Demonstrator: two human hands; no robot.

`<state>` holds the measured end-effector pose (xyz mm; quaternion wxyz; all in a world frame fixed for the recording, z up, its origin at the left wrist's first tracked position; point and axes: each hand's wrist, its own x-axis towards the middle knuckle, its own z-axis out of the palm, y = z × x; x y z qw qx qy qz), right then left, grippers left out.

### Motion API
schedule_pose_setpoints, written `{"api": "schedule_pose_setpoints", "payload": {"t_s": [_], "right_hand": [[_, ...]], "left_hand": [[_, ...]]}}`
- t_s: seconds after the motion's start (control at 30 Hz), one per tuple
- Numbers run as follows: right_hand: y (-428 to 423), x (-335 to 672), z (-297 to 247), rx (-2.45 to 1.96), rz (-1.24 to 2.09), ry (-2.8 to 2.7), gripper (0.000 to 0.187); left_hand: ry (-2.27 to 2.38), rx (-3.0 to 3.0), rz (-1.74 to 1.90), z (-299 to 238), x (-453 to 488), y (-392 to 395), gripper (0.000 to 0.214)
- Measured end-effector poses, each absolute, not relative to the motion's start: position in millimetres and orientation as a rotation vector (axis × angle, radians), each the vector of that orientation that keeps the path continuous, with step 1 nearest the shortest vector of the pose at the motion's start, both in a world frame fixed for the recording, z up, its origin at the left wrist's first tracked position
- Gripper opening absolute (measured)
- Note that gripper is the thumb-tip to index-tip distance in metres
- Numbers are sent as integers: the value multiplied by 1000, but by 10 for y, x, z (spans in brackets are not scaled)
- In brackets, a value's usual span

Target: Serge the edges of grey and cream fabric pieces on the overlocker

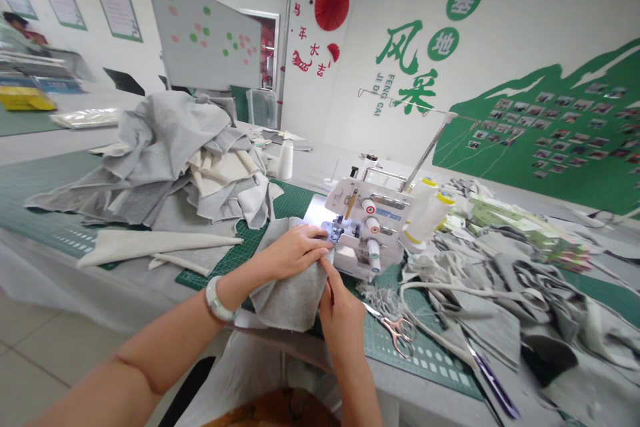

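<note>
A grey fabric piece point(290, 303) lies in front of a white overlock sewing machine point(370, 220), its upper edge close to the lit presser foot point(336, 230). Flat on top of this cloth rests my left hand point(300, 250), fingers stretched toward the presser foot. My right hand point(340, 307) is closed on the cloth's right edge, thumb and fingers pinching it just below the machine bed. The fingertips of both hands come close together there. Small scissors point(397, 333) with copper-coloured handles lie to the right of my right hand, beside frayed trimmings point(383, 297).
A large heap of grey fabric pieces point(175, 140) stands at left on a green cutting mat point(30, 203). Thread cones point(440, 217) stand behind the machine. Fabric scraps point(505, 300) and purple-handled scissors point(493, 380) lie at right. Another person point(23, 33) sits far left.
</note>
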<state>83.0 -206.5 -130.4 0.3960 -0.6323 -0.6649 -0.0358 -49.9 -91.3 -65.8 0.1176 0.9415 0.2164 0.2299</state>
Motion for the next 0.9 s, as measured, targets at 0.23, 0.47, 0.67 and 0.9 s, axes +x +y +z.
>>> {"api": "schedule_pose_setpoints", "payload": {"t_s": [0.23, 0.47, 0.67, 0.9], "right_hand": [[-2085, 857, -1325, -1691, -51, -1724, 48], [-2082, 914, -1336, -1582, -68, -1802, 58], [-2065, 899, -1372, -1562, -89, -1769, 50], [-2071, 876, -1376, -1594, -101, -1734, 46]], "left_hand": [[731, 2682, 748, -614, -492, -936, 29], [664, 2635, 788, -665, -479, -903, 21], [599, 2347, 898, -635, -532, -729, 21], [816, 1503, 1148, -400, -162, -24, 22]]}}
